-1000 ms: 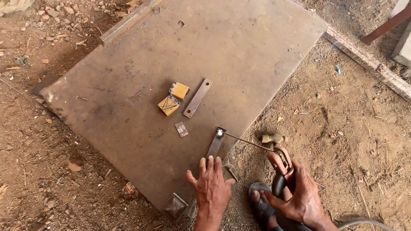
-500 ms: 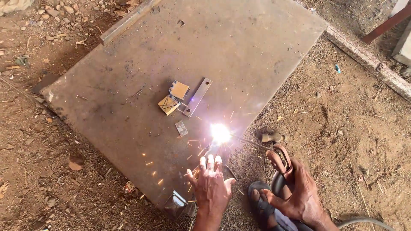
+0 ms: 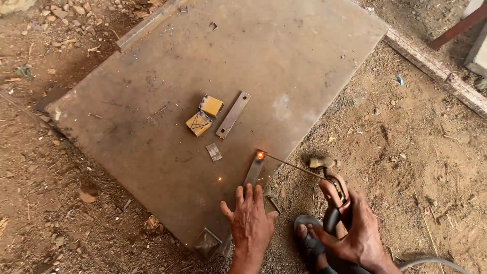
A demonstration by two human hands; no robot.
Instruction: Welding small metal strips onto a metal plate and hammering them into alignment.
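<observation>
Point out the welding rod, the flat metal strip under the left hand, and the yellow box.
welding rod [image 3: 291, 163], head view, mid-length of the rod.
flat metal strip [image 3: 253, 171], head view, its bare upper half.
yellow box [image 3: 211, 106], head view, top face.

Plate [image 3: 304, 56]: dull grey-brown, patchy rust tint. Two small blocks [image 3: 204, 115]: yellow, one crossed with dark lines. Flat bar [image 3: 233, 114]: grey, rusty. Strip [image 3: 253, 171]: dark grey, orange glow at its far end. Electrode holder [image 3: 336, 189]: reddish-brown. Ground [image 3: 416, 137]: brown dirt.
</observation>
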